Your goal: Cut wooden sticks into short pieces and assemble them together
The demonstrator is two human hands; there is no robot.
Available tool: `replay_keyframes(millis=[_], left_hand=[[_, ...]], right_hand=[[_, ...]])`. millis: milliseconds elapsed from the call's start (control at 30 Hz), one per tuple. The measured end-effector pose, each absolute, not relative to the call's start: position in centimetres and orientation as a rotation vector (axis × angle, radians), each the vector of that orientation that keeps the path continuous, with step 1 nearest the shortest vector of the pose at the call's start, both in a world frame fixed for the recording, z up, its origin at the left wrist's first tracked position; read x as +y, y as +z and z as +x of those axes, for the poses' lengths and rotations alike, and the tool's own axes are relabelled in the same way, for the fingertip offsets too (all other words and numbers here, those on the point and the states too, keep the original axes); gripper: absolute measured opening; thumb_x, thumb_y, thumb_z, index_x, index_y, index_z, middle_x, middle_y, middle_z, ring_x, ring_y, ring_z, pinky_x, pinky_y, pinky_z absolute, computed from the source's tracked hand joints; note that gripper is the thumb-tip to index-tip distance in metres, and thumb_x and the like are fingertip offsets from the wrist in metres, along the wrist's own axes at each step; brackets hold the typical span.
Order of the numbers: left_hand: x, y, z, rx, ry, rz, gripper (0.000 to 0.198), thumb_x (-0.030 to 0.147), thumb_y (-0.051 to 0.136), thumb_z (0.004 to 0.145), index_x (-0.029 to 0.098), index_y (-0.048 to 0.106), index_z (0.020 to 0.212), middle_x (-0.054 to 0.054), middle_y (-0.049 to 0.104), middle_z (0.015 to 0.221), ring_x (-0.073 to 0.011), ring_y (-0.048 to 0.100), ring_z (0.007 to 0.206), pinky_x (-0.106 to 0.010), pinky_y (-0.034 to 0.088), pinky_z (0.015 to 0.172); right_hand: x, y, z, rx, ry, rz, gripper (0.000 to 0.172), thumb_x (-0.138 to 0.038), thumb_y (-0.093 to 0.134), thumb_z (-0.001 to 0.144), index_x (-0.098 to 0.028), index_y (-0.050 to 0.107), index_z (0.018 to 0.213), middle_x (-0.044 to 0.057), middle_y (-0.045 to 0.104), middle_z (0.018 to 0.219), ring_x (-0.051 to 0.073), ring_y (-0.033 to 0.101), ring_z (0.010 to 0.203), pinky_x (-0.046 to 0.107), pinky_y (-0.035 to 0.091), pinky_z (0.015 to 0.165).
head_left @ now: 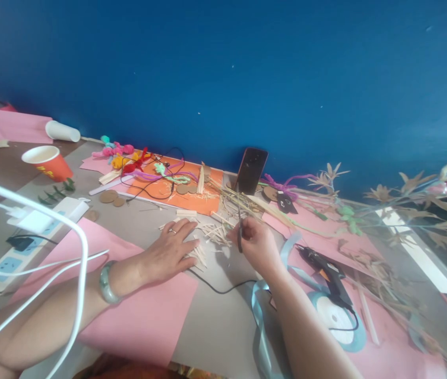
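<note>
My left hand (pixel 174 247) lies palm down with its fingers spread over a loose pile of short pale wooden sticks (pixel 217 233). It wears a ring, and a jade-green bangle (pixel 109 282) circles the wrist. Just right of the pile, my right hand (pixel 255 243) is closed around what look like dark-handled scissors (pixel 240 235), their narrow end pointing away from me. The grip hides part of them. Beyond both hands, dry straw stalks (pixel 235 199) lie across an orange sheet (pixel 160 190).
A phone (pixel 251 169) leans against the blue wall. At right are a black glue gun (pixel 328 273), blue ribbon (pixel 261 316) and dried plant stems (pixel 397 237). A power strip (pixel 2 271), white cables (pixel 83 263) and a paper cup (pixel 47 162) are on the left.
</note>
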State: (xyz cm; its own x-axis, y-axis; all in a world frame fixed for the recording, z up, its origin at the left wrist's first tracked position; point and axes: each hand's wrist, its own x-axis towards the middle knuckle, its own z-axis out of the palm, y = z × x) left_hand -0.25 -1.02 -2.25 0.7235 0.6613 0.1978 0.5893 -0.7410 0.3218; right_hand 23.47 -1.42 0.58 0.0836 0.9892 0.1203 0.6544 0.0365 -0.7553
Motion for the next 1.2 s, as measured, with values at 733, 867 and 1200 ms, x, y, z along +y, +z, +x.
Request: replay_keyframes(millis=[733, 867, 1200], left_hand=[[-1.3, -1.8, 0.1, 0.749, 0.518, 2.713, 0.020, 0.028, 0.045, 0.090, 0.017, 0.061, 0.096, -0.008, 0.059, 0.099, -0.0219, 0.048, 0.102, -0.040, 0.029, 0.093], [-1.4, -1.8, 0.2, 0.668, 0.546, 2.759, 0.025, 0.031, 0.046, 0.090, 0.017, 0.060, 0.106, -0.011, 0.058, 0.113, -0.0239, 0.045, 0.110, -0.040, 0.029, 0.094], [-1.6, -2.5, 0.3, 0.538, 0.523, 2.829, 0.027, 0.031, 0.042, 0.092, 0.019, 0.059, 0.110, -0.008, 0.061, 0.116, -0.0229, 0.043, 0.116, -0.041, 0.026, 0.099]], right_hand=[[-1.8, 1.7, 23.1, -1.989, 0.790, -1.948, 0.008, -0.026, 0.051, 0.070, -0.020, 0.051, 0.065, -0.002, 0.055, 0.057, 0.011, 0.046, 0.051, 0.022, 0.029, 0.048], [-2.1, 2.0, 22.6, -1.996, 0.909, -1.884, 0.007, -0.025, 0.051, 0.070, -0.019, 0.055, 0.068, -0.001, 0.056, 0.056, 0.011, 0.048, 0.051, 0.022, 0.031, 0.048], [-1.4, 1.0, 24.5, -1.854, 0.625, -1.865, 0.009, -0.027, 0.055, 0.069, -0.019, 0.051, 0.067, 0.001, 0.061, 0.063, 0.012, 0.049, 0.054, 0.022, 0.033, 0.051]])
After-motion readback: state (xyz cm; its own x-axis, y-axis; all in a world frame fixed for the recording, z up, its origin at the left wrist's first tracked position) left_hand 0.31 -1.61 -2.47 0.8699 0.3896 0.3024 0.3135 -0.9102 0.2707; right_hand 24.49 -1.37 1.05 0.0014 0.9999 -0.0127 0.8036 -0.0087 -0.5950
